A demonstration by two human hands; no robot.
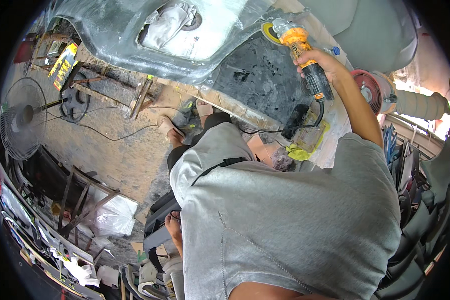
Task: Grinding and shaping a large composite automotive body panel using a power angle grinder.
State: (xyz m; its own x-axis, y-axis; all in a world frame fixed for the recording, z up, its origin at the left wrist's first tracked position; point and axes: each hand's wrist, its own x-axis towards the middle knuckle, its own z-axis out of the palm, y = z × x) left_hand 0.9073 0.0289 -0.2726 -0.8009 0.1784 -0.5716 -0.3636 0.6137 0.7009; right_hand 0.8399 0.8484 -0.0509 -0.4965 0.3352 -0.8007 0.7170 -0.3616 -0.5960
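Observation:
My right hand [323, 62] is wrapped round the body of an orange and black angle grinder [300, 47]. At the grinder's far end, a round yellow disc [271, 33] sits beside the edge of a large grey moulded panel [185, 65]. A black cord [319, 116] runs from the grinder's near end. The panel has an opening with crumpled pale cloth [172, 22] in it. My left hand [173, 224] hangs low beside my shirt, next to a grey object [157, 232]; its fingers are too small and partly hidden to read.
A wooden-edged worktable with a dark, dusty top [255, 75] lies ahead. A red round fan-like machine with a duct [369, 92] stands at the right. At the left are a standing fan [24, 117], a metal frame [77, 200] and a cord [115, 137] across the floor.

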